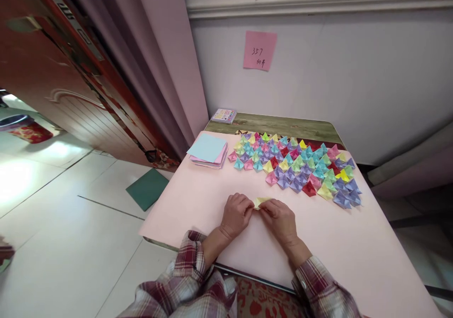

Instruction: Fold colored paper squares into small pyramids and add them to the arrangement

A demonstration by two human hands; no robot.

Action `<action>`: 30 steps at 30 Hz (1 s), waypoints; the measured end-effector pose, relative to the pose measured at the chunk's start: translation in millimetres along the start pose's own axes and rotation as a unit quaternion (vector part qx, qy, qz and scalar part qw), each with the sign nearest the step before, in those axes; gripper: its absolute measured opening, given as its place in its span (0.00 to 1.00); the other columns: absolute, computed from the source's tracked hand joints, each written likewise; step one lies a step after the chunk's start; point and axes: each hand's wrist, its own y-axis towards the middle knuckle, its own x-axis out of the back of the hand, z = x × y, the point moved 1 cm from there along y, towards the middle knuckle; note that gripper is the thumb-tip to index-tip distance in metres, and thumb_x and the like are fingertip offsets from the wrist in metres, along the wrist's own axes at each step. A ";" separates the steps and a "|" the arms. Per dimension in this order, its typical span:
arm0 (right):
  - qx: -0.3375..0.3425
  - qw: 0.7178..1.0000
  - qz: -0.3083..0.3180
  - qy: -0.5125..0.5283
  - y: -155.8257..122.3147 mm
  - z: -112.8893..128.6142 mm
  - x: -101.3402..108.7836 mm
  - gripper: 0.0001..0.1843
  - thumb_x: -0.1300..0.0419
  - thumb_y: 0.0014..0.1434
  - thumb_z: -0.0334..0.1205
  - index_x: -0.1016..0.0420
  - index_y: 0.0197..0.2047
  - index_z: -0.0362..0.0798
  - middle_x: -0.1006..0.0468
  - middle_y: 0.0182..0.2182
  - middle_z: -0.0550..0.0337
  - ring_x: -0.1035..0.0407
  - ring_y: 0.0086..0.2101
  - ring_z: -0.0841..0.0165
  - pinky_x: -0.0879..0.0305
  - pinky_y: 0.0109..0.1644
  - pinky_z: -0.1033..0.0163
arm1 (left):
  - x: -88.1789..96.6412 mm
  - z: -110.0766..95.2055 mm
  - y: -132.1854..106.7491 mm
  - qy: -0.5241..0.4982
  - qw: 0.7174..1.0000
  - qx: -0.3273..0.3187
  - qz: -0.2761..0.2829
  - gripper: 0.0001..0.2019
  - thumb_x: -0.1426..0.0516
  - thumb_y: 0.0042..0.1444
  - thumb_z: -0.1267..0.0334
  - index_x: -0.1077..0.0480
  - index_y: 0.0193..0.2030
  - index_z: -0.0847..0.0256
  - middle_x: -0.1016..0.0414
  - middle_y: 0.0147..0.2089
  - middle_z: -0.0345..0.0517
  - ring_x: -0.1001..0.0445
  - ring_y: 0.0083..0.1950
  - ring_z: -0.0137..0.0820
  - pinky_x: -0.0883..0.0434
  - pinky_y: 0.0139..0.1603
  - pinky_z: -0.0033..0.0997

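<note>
A small piece of pale yellow folded paper (261,201) is held between my two hands, just above the pink table covering. My left hand (238,214) pinches its left end with closed fingers. At its right end, my right hand (281,220) grips the paper between thumb and fingers. The fingertips hide part of the folds. Beyond my hands stand many small folded paper pieces (297,160) in purple, blue, green, yellow, pink and red, set close together in rows. To the left lies a stack of square paper sheets (208,149), light blue on top.
A small printed packet (224,115) lies at the table's back left corner. The pink-covered table (177,205) meets a white wall carrying a pink note (260,50). On the floor at left are a green sheet (147,189) and a red bucket (30,129).
</note>
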 end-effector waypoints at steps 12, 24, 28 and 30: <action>-0.092 0.994 -0.045 -0.043 -16.5 -9.6 3.1 0.22 0.39 0.58 0.54 0.28 0.50 0.49 0.24 0.42 0.52 0.31 0.43 0.60 0.37 0.45 0.58 | -7.0 6.3 -10.0 -0.040 0.999 -0.014 -0.001 0.06 0.46 0.60 0.70 0.28 0.37 0.58 0.26 0.37 0.47 0.32 0.43 0.36 0.36 0.45 0.37; 0.030 0.998 0.042 -0.026 -10.2 -2.2 0.8 0.10 0.41 0.63 0.39 0.20 0.45 0.56 0.22 0.38 0.58 0.31 0.41 0.64 0.44 0.44 0.60 | -4.9 5.7 -12.6 -0.046 0.999 -0.012 0.009 0.06 0.46 0.60 0.68 0.28 0.38 0.59 0.26 0.38 0.47 0.32 0.44 0.36 0.36 0.46 0.38; -0.013 0.999 0.048 -0.012 -4.6 -2.5 0.5 0.09 0.41 0.63 0.44 0.20 0.42 0.57 0.21 0.36 0.59 0.30 0.39 0.64 0.45 0.44 0.60 | -1.6 3.0 -6.0 -0.045 0.998 0.023 0.029 0.07 0.47 0.62 0.66 0.27 0.37 0.58 0.26 0.37 0.48 0.32 0.43 0.37 0.37 0.45 0.38; -0.041 0.998 0.053 -0.009 -1.0 -0.8 1.0 0.09 0.42 0.63 0.44 0.20 0.40 0.55 0.20 0.34 0.60 0.30 0.38 0.64 0.45 0.44 0.60 | 0.4 1.8 -0.6 -0.047 0.997 0.049 0.039 0.07 0.46 0.61 0.67 0.27 0.35 0.58 0.26 0.36 0.46 0.32 0.42 0.36 0.37 0.44 0.37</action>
